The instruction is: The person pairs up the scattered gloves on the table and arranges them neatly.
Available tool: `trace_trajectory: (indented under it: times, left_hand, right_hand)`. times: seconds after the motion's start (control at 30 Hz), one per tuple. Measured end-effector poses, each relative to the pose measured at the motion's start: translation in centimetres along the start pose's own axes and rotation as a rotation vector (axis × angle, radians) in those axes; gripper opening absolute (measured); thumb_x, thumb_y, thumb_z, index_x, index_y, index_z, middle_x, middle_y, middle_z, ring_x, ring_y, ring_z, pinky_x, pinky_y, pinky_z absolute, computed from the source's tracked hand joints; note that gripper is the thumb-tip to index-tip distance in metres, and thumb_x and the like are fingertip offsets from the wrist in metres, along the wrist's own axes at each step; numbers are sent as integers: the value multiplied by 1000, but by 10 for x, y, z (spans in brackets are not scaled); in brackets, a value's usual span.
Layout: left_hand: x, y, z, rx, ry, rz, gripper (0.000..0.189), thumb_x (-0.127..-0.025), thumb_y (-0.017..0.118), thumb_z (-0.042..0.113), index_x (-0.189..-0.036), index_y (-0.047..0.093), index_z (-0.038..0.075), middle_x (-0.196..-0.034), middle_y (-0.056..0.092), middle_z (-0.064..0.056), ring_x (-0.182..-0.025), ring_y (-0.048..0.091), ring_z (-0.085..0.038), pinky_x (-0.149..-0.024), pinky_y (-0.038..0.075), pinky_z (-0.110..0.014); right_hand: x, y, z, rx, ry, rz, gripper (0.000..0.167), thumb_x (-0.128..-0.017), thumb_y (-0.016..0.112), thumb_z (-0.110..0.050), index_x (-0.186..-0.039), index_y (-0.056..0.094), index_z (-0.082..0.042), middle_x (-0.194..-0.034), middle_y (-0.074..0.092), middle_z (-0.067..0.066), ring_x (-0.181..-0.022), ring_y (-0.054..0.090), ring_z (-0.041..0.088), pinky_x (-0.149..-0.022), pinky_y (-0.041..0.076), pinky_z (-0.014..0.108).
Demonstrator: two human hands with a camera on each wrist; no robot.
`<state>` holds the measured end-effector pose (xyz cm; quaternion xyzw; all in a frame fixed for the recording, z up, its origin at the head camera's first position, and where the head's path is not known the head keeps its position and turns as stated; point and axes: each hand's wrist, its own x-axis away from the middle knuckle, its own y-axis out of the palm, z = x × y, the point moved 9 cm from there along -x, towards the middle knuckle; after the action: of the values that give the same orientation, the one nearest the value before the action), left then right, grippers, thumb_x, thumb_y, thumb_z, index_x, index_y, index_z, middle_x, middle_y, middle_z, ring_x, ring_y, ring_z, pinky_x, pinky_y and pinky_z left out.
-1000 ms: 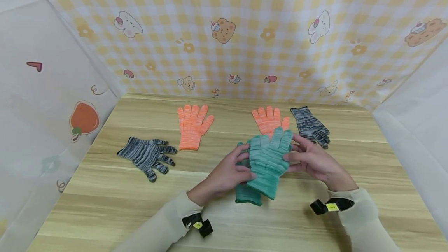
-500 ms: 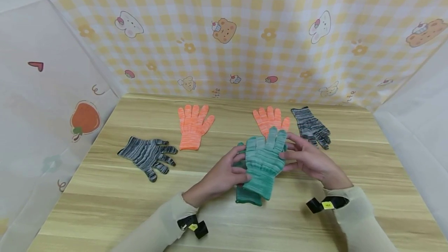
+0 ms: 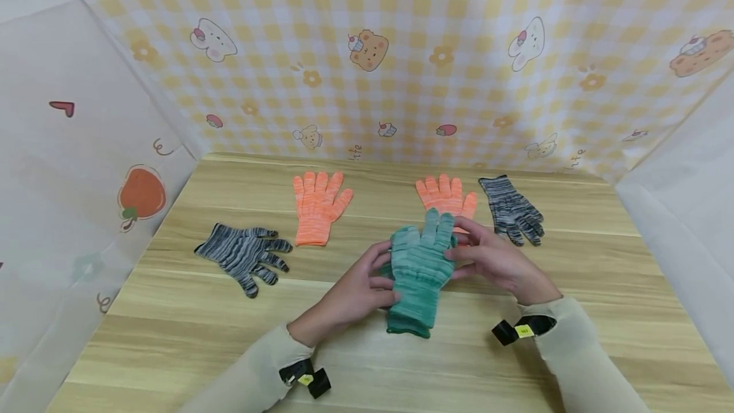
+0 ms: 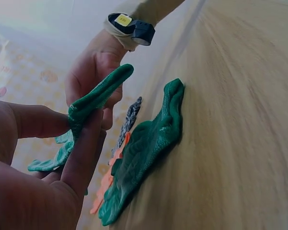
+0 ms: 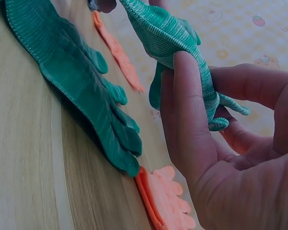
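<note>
Fingers [image 3: 375, 253] of left hand [image 3: 357, 290] curled in, thumb opposite, pinching left side of upper green glove [image 3: 421, 266]. Glove spans gap between both hands, tips toward back edge of worktop [image 3: 189, 336], held above lower green glove [image 4: 149, 143], which lies on worktop. Right hand [image 3: 497, 261]: fingers bent, slightly parted, pinching glove's right side. On worktop, left to right: left grey glove [image 3: 246, 257] near left edge; left orange glove [image 3: 318, 209] near back edge; right orange glove [image 3: 444, 191], partly hidden; right grey glove [image 3: 512, 210] near back right corner.
</note>
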<state>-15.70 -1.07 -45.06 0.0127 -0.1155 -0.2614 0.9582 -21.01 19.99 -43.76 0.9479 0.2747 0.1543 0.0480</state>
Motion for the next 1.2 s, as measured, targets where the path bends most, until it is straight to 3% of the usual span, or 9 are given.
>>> trace_trajectory:
  times: [0.27,0.77,1.2]
  left_hand:
    - [7,-5,-4,7,15,15,89,-96,74,-7,-172,31,11,-172,38,-21,-125,69,-32,-91,62,-38]
    - [10,0,-9,51,19,-1,98,-94,75,-11,-174,21,7,-177,29,-23,-130,68,-36,-95,62,-38]
    - [11,2,-13,70,15,11,97,-94,74,-12,-173,22,6,-178,26,-21,-129,68,-37,-94,62,-38]
  right_hand:
    - [-8,6,2,17,13,-10,65,-105,65,4,-164,37,-1,-137,69,13,-110,76,28,-85,66,43]
    - [-20,7,5,99,22,-5,51,-106,64,4,-153,46,2,-130,70,13,-102,75,24,-78,67,39]
    - [-26,9,8,210,31,27,56,-105,66,2,-155,44,7,-132,69,21,-99,75,25,-75,66,38]
